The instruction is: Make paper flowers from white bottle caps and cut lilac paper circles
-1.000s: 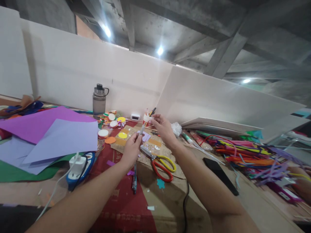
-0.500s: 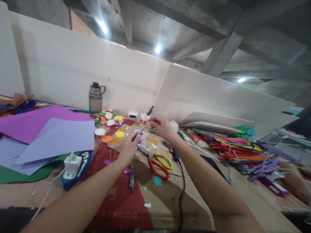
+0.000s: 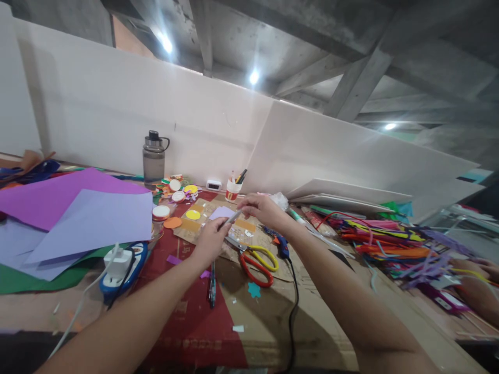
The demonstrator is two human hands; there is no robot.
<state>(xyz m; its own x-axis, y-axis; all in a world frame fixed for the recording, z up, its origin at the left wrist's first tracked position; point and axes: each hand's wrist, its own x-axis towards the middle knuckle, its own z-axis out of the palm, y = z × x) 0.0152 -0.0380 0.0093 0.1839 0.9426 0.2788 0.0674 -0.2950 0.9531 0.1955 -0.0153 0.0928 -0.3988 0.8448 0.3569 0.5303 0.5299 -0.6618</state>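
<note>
My left hand [image 3: 212,240] is closed around a slim grey pen-like object [image 3: 233,216] that points away to the upper right. At its far end, the fingers of my right hand [image 3: 262,209] are pinched together and seem to touch the tip. Beneath my hands lie a light purple paper piece [image 3: 220,212] and a cardboard sheet [image 3: 195,232]. Scissors with red and yellow handles [image 3: 259,266] rest just in front, partly hidden by my left hand. Nearer to me are a clear pen [image 3: 212,291] and a teal flower cutout [image 3: 254,290].
A blue glue gun [image 3: 283,248] with a black cord lies right of the scissors. Behind stand a pen cup [image 3: 233,191] and a grey bottle [image 3: 153,161]. Purple paper sheets [image 3: 93,223] and a power strip [image 3: 134,265] are left; colourful pipe cleaners [image 3: 384,239] and another person's arm [image 3: 477,296] are right.
My right hand has come down from beside the pen cup to the tip of the grey object. My left hand has shifted slightly right, and the object now lies at a flatter slant.
</note>
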